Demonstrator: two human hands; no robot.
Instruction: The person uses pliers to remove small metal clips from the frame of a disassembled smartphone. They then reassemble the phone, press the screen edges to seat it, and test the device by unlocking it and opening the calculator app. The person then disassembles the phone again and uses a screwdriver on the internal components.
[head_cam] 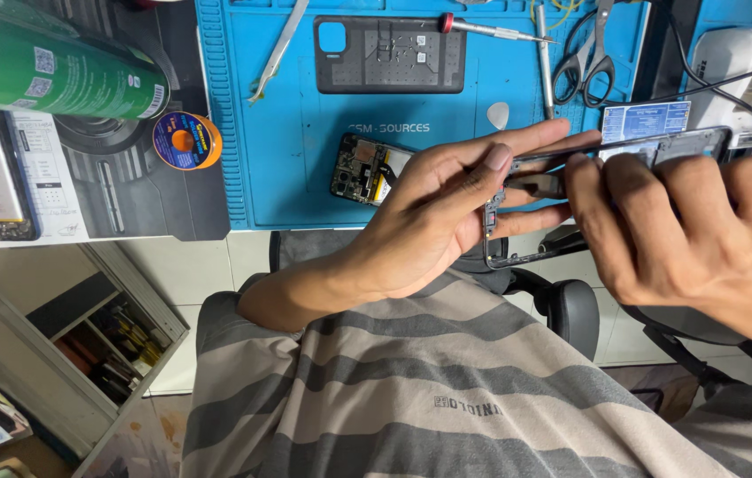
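The phone was already well apart: its dark back cover (pixel 389 55) lay off on the blue mat (pixel 287 177), and a circuit board (pixel 367 168) sat on the mat at about ten o'clock from the hands. The left hand (pixel 447 212) pinched the near end of the bare phone frame (pixel 570 177) between thumb and fingers, held edge-on above the lap. The right hand (pixel 686 239), at three o'clock of the left, closed around the frame's other end (its fingertips hid what they pressed). By my reading, small parts remained in the frame. Scissors (pixel 584 53), a red-handled screwdriver (pixel 491 29) and tweezers (pixel 280 49) lay toward twelve o'clock; a green can (pixel 48 62) and a solder spool (pixel 185 140) at ten. Nothing blocked the hands.
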